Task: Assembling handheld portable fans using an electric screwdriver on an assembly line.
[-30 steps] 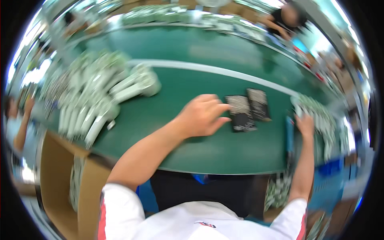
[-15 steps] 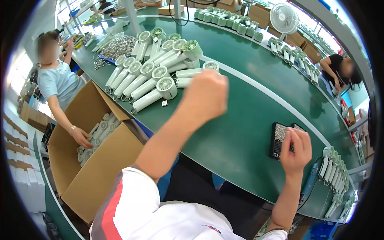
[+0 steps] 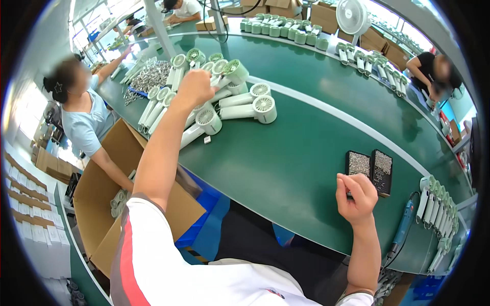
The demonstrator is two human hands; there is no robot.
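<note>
Several pale green handheld fans [image 3: 208, 120] with round heads and long handles lie piled on the green table. My left hand [image 3: 196, 87] reaches over the pile, its fingers closed round the handle of one handheld fan [image 3: 235, 73]; the fingertips are partly hidden. Two more fans [image 3: 264, 108] lie side by side at the pile's right. My right hand [image 3: 358, 198] is raised over the table at the right, fingers pinched together; anything in them is too small to make out. Just beyond it stand two black trays [image 3: 391, 176] of small metal parts.
A blue electric screwdriver [image 3: 403, 228] with a cord lies at the right, beside a row of fans [image 3: 443, 210]. An open cardboard box [image 3: 168, 217] holding fans stands at the left, where a co-worker [image 3: 84, 120] reaches in. Metal loops [image 3: 153, 76] lie heaped behind the pile.
My left hand has moved left and away from me, from the fans at the pile's right edge onto the pile. My right hand has shifted slightly left and toward me, uncovering the trays.
</note>
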